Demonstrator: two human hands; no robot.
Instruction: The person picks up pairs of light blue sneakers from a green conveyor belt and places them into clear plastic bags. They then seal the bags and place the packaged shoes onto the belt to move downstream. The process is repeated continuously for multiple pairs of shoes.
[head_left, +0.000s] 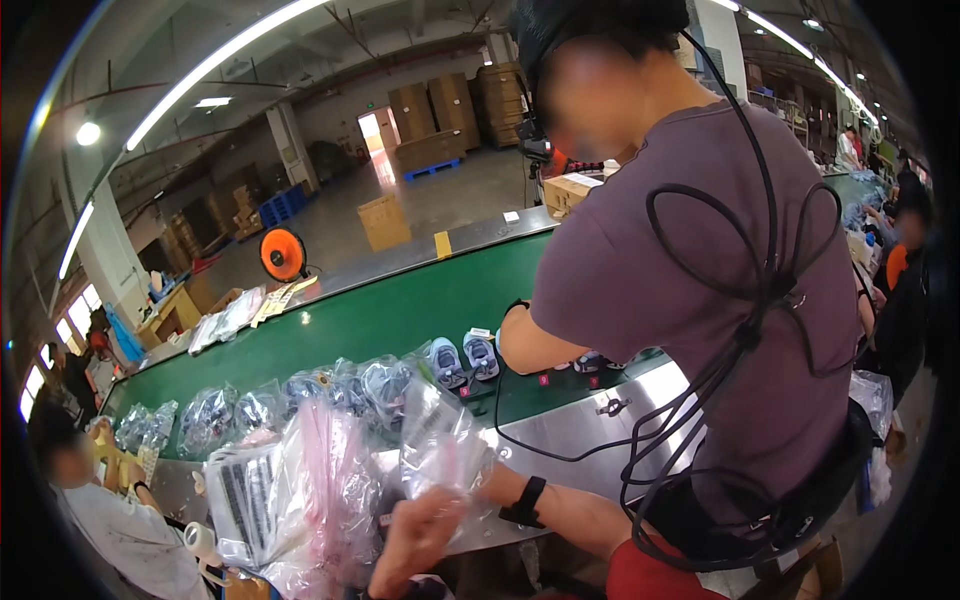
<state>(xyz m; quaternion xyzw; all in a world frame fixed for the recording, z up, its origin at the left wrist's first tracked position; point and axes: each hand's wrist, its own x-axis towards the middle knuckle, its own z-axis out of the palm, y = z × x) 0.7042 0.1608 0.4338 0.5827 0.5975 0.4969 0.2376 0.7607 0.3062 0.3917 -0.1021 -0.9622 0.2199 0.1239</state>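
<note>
A clear plastic bag [436,432] hangs upright in front of me, above the metal edge of the belt. My right hand [488,488], with a black band at the wrist, grips the bag from its right side; the film partly covers the fingers. Just below the bag is my left hand [420,530], fingers bent and blurred against its lower part. Left of my hands lies a pile of clear and pinkish plastic bags [320,490]. Beyond the bag, a pair of light-blue shoes [464,362] stands on the green belt.
Several bagged shoes [260,408] line the near side of the green conveyor belt [400,290]. A person in a purple shirt [700,230] stands close at right, with black cables hanging down the back. Another person [120,530] works at far left. An orange fan [283,255] stands across the belt.
</note>
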